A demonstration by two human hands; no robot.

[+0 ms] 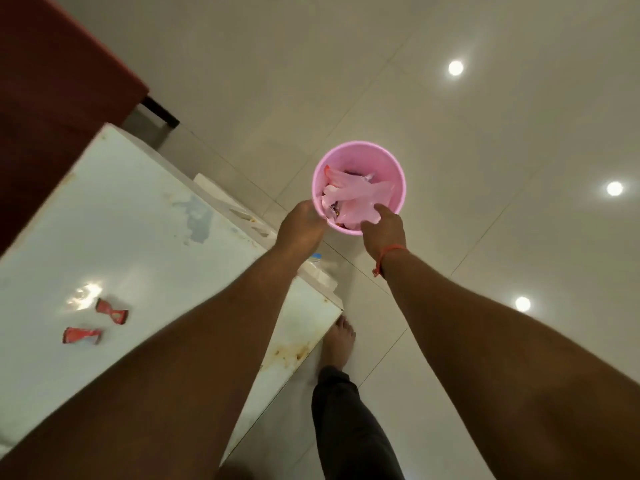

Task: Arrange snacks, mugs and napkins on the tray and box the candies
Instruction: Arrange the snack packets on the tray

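Note:
A pink plastic bin (388, 168) stands on the tiled floor beyond the table corner. Inside it lies crumpled pink plastic (353, 199) with some wrappers. My left hand (299, 228) is at the bin's near-left rim, fingers curled, though whether they grip the rim or hold something is hidden. My right hand (382, 232) reaches over the near rim and its fingers touch the pink plastic. On the white table (138, 237), far left, are two red candy wrappers, one (111, 310) above the other (81, 335).
A dark red chair (52, 81) stands behind the table at the upper left. My bare foot (337, 341) and dark trouser leg are on the floor beside the table edge. Ceiling lights reflect on the glossy floor tiles (485, 116).

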